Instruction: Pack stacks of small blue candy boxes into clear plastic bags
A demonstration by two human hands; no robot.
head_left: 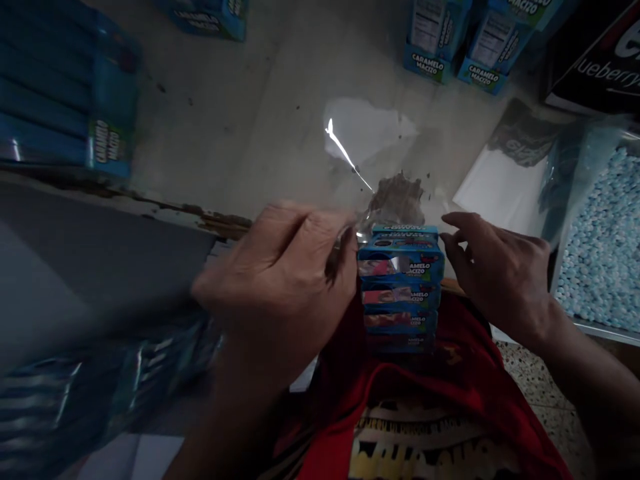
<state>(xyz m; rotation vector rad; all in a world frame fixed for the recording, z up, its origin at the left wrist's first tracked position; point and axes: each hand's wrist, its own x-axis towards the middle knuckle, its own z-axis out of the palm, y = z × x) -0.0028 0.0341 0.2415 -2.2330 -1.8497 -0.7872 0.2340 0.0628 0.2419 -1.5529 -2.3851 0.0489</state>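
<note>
A stack of small blue candy boxes [400,293], labelled "Caramelo Macizo", stands at the table's front edge, against the red shirt. Close on its left side is my left hand [295,273], slightly blurred, its fingers bent together at clear plastic film near the upper left corner of the stack; the exact grip is hidden. My right hand [495,267] is just right of the stack, thumb and forefinger apart, with nothing between them. Beyond the boxes, crinkled clear film [395,200] lies on the table, catching a bright streak of light.
Wrapped blue boxes [45,87] lie at the far left, and more boxes [430,40] stand at the back. A tray of pale blue candies [603,247] is at the right, beside a clear bag [505,160] and a black box [600,63]. The worn table edge [170,217] runs left.
</note>
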